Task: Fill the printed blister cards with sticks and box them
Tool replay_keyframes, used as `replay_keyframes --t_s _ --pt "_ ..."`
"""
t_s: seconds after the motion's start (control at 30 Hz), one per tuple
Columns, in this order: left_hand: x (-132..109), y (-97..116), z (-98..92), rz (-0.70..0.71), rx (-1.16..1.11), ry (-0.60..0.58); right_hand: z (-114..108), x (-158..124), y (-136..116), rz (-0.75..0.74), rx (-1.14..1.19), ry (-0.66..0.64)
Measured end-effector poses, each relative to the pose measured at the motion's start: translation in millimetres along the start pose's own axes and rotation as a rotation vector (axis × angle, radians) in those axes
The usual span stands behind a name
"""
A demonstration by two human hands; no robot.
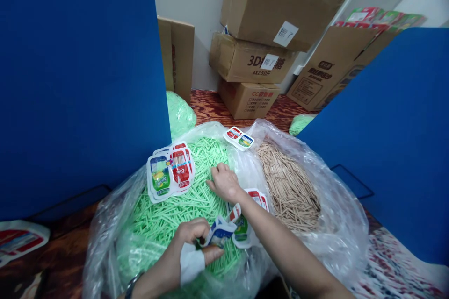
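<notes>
Left hand (pixel 186 233) around pouch (pixel 221 233) above sticks (pixel 164 217)

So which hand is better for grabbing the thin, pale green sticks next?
Probably the right hand: it is down at the thin, pale green sticks, while the left hand is busy holding a blue, red and white printed pouch.

Before you, the red-brown wood-grain floor (pixel 206 107) carries two open, clear plastic bags side by side: one (pixel 108 238) filled with thin green sticks (pixel 210 152), the other (pixel 342 224) with brown sticks (pixel 287 189). Behind them stands a CC-marked carton (pixel 238 103); a red-and-white pouch (pixel 24 238) lies at your far left.
</notes>
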State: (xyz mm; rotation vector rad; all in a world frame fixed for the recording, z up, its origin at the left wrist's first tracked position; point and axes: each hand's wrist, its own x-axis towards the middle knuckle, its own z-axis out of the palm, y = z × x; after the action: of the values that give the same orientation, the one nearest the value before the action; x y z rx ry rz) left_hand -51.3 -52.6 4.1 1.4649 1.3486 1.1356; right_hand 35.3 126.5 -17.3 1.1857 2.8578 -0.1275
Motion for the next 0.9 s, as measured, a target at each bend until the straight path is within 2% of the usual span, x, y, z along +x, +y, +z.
replay_keyframes --t_s 0.27,0.47,0.7,0.8,0.9 --pt "1.2 -5.7 3.9 0.029 0.007 0.018 6.2 4.4 1.0 -0.006 -0.011 0.019" --pt "2.5 2.4 2.8 0.012 -0.001 -0.006 -15.6 7.8 14.4 0.032 0.089 0.098" --pt "2.7 -3.1 6.6 0.02 0.006 -0.008 -34.1 9.8 43.2 0.036 0.459 0.151" --pt "2.2 -6.1 7.9 0.029 0.012 -0.02 -36.8 8.0 45.1 0.051 0.354 0.142" --pt "1.5 -7.4 8.3 0.042 0.013 -0.024 -39.0 4.2 44.9 0.035 0.135 -0.003"
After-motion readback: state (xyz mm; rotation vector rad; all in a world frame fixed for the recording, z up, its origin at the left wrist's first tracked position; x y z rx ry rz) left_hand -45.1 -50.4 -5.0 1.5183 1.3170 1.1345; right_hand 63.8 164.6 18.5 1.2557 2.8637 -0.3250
